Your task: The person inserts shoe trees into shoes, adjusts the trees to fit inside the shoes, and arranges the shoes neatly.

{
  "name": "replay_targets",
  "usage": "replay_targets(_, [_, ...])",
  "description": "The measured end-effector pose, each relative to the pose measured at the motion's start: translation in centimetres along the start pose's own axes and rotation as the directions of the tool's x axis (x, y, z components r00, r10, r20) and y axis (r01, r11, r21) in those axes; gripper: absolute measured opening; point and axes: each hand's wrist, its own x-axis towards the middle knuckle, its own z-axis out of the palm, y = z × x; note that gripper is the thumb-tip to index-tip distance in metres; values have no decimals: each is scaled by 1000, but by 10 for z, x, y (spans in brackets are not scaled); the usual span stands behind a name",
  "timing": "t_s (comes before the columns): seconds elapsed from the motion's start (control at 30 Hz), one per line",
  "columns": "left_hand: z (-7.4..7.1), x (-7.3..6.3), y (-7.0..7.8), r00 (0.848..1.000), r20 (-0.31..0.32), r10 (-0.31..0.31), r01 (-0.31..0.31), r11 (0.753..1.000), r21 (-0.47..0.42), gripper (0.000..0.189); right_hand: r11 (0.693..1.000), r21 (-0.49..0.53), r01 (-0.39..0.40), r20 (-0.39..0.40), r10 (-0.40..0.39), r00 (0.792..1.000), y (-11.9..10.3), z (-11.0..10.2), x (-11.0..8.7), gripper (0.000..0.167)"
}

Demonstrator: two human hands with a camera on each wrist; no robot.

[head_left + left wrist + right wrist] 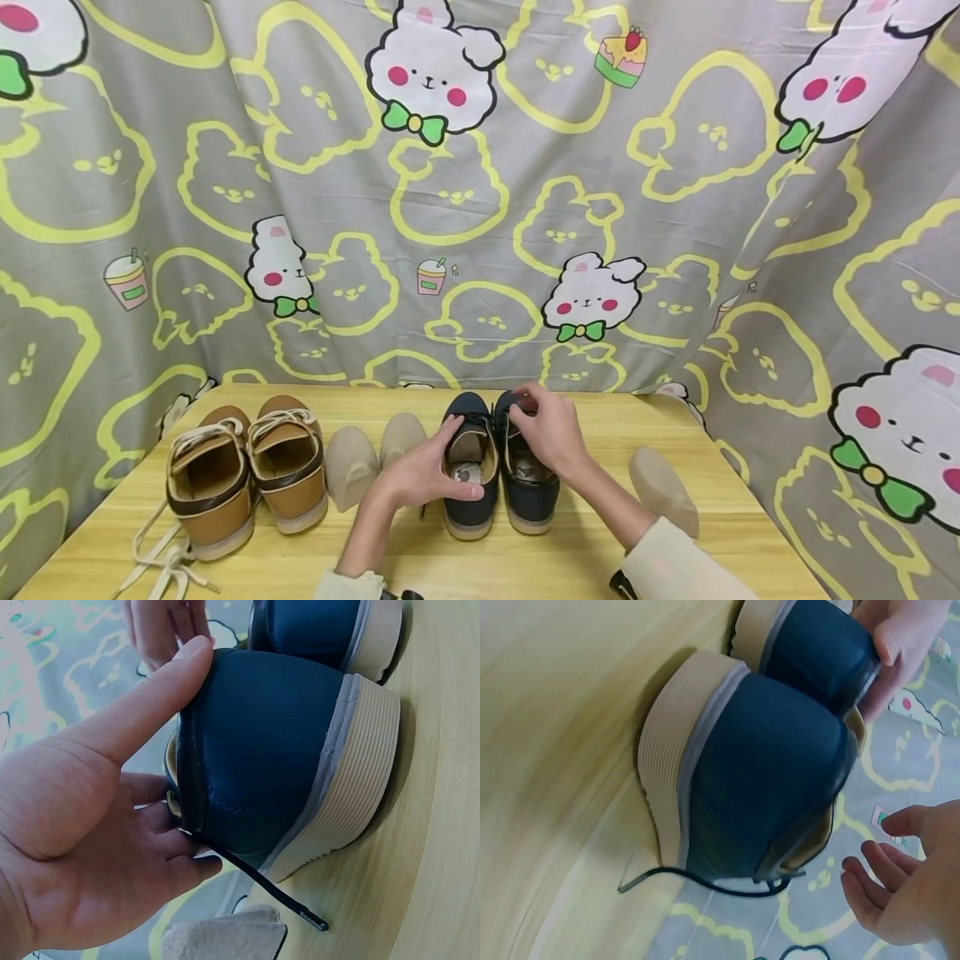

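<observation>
Navy shoes point(471, 510), side-by-side, left hand point(418, 473) touching 1

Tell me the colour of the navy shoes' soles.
The soles are pale beige; the left wrist view shows this best.

Head view looks down; close wrist views share navy shoes point(769, 769).
</observation>
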Motion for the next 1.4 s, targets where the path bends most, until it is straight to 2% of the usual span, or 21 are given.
replay_targets(0.37, [0,-1,1,1000,1,5,-5,1000,-13,117,993,7,-115,11,115,993,24,-30,-3,36])
replay_targets(0.93, [1,-1,0,1000,9,7,-7,1000,-18,117,967,-70,-245,65,250,966,67,-74,-16,59])
replay_targets(1.4, [1,-1,0,1000,15,5,-5,999,-34,117,955,-121,-271,120,285,951,106,-105,-44,69])
